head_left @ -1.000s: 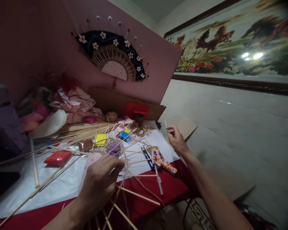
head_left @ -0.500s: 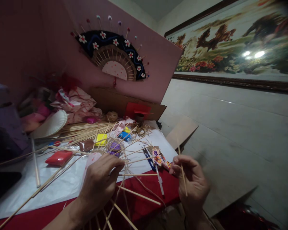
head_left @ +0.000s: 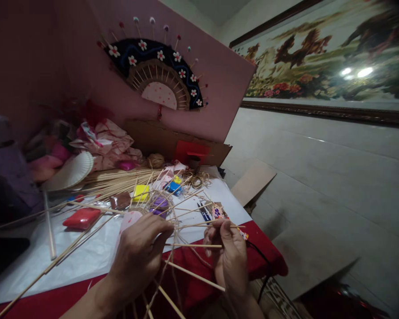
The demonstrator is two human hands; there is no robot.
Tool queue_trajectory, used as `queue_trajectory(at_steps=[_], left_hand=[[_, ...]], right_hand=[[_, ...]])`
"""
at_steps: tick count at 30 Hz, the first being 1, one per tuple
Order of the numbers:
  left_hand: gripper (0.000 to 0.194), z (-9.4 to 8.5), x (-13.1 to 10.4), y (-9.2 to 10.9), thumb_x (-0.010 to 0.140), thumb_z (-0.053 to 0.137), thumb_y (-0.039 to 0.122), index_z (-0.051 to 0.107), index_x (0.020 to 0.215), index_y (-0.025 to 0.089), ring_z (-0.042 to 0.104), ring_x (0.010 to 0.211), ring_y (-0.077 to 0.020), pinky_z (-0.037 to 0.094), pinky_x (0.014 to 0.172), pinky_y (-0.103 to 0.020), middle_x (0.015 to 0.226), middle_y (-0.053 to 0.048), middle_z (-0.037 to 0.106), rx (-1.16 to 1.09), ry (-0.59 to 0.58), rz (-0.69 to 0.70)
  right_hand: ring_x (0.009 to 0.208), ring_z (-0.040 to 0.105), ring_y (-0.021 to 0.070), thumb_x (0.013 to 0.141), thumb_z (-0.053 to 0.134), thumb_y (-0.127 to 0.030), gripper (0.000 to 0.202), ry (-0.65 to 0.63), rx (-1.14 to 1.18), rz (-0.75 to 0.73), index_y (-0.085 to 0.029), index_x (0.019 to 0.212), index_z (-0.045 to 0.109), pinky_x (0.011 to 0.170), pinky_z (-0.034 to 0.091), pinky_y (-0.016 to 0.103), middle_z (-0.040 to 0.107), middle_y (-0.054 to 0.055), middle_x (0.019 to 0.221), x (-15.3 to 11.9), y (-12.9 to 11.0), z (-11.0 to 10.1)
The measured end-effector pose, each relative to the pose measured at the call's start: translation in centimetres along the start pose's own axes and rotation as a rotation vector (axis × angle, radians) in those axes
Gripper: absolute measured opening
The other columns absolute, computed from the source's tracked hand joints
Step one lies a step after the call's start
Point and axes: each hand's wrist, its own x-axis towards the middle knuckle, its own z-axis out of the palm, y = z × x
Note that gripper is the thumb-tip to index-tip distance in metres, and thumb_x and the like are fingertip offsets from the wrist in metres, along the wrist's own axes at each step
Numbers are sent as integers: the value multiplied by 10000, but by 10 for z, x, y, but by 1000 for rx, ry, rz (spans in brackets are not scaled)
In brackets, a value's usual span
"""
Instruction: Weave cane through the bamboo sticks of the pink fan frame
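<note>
My left hand [head_left: 142, 246] is closed, pinching a fan-like frame of bamboo sticks [head_left: 196, 273] where the sticks and jute twine [head_left: 173, 270] meet. A pink dotted piece [head_left: 130, 220] shows behind the knuckles, at the hub of the sticks. Between thumb and fingers, my right hand [head_left: 229, 254] grips a thin bamboo stick [head_left: 237, 227]. It lies nearly level, and its inner end runs toward my left fingertips. Whether that end touches the frame I cannot tell. Just beyond my right hand are blue-handled snips [head_left: 204, 213] and a flower-patterned object [head_left: 217, 211].
Clay packs in red [head_left: 83, 218], yellow [head_left: 141, 193], blue [head_left: 174, 188] and purple [head_left: 159, 204] lie on white sheeting over a red tablecloth [head_left: 266, 252]. Behind them are a stick bundle [head_left: 109, 180] and a twine ball [head_left: 155, 160]. A decorated fan [head_left: 159, 95] hangs on the pink board.
My right hand has moved left, from beside the table to the frame, turning its stick from upright to nearly level. My left hand stays in place on the frame.
</note>
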Motion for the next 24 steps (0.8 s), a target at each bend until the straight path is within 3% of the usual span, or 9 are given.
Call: queue_trajectory(at_steps=[24], left_hand=[[147,0,3,1,811,512,41,596,840,158,549,652,-151,445,573,-296,703,-45,634,9,-15,33]], right_hand=[[498,528,82,806,646,-409,243,-92,-101,-118,-179,740,601,463,437,185,582,-30,567,5,1,1]])
